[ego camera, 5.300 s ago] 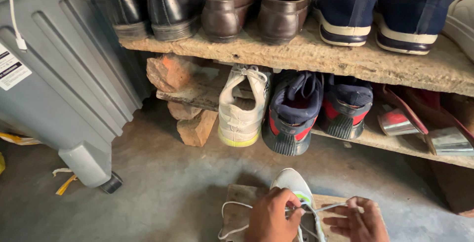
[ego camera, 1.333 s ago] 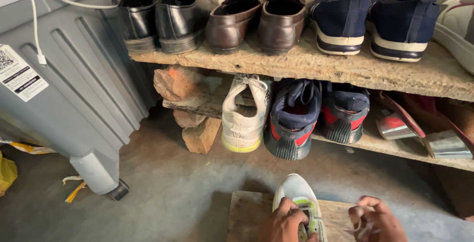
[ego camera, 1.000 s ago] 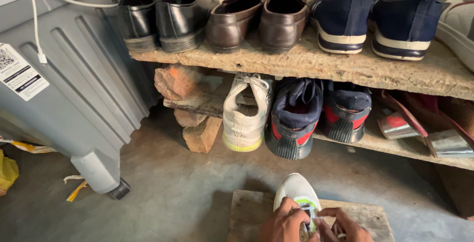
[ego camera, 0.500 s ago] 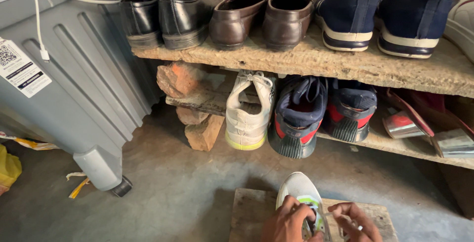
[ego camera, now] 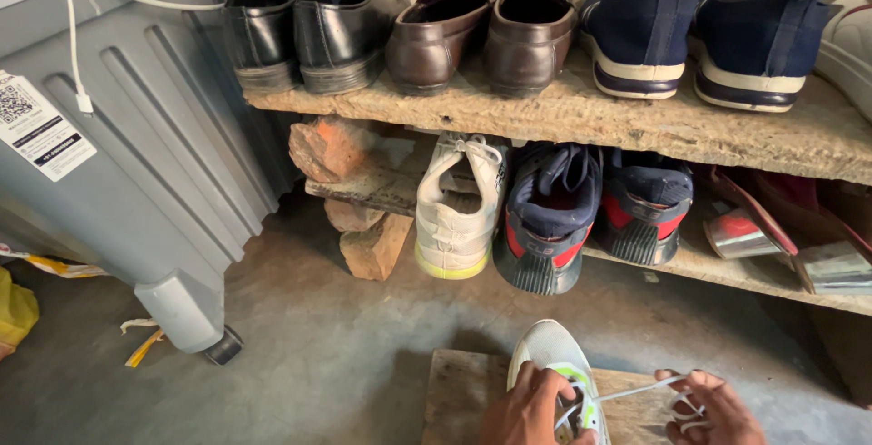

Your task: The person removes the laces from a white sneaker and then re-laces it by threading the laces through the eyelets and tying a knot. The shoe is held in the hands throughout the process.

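A white sneaker [ego camera: 550,359] with lime-green trim rests on a low wooden board [ego camera: 459,394] at the bottom of the view. My left hand [ego camera: 529,408] lies on the sneaker's tongue, fingers pinched on its laces. My right hand [ego camera: 710,408] is to the right of the shoe, holding a white lace [ego camera: 636,390] pulled taut sideways, with the end wound around its fingers. The heel end of the sneaker is cut off by the frame.
A rough plank shelf [ego camera: 581,118] holds black shoes [ego camera: 304,14], brown shoes [ego camera: 481,32] and navy shoes [ego camera: 699,36]. Below stand a matching white sneaker [ego camera: 459,209], dark red-and-navy trainers [ego camera: 590,213] and bricks [ego camera: 350,191]. A grey ribbed appliance [ego camera: 118,182] stands on the left.
My right hand has drawn the lace out to the right, away from the sneaker. The left hand stays on the shoe's laces. The camera view has shifted slightly.
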